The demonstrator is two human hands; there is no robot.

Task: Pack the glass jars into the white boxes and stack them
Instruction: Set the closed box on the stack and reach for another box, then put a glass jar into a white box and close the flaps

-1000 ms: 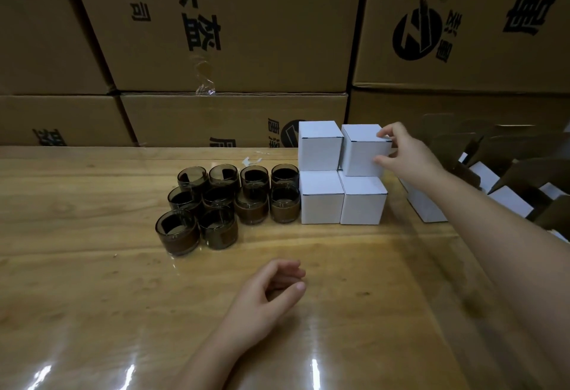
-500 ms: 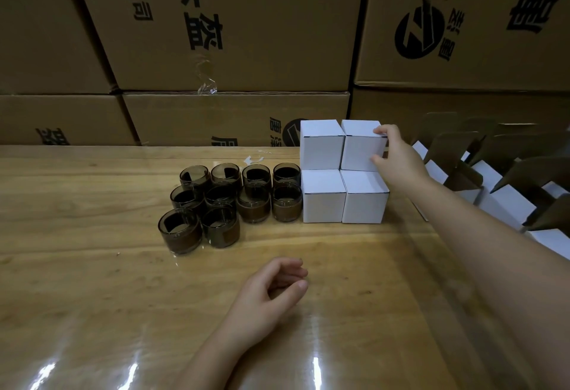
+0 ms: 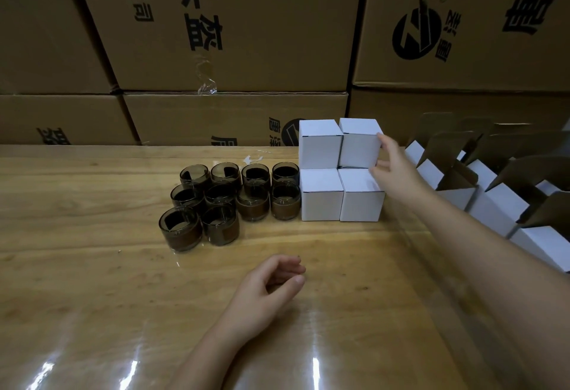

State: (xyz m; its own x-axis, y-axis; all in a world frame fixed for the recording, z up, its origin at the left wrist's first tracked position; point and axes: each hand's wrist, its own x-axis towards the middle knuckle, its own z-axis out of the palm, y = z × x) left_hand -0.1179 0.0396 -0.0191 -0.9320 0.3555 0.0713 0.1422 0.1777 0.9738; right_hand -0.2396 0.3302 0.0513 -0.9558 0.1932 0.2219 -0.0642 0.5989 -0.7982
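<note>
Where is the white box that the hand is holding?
In the head view, the top right white box sits right of centre on the lower right box, against the top left box, the right hand gripping its right edge.

view: single head cam, wide-angle
facing: forward and down over table (image 3: pixel 92 266), toward carton wall (image 3: pixel 246 35)
range: near; right hand (image 3: pixel 398 173) holding upper white box (image 3: pixel 359 143), left hand (image 3: pixel 265 291) closer to lens

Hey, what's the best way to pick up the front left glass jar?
Wrap the wall of the front left jar from its free left and front sides. It stands upright, with other jars close on its right and behind.
</note>
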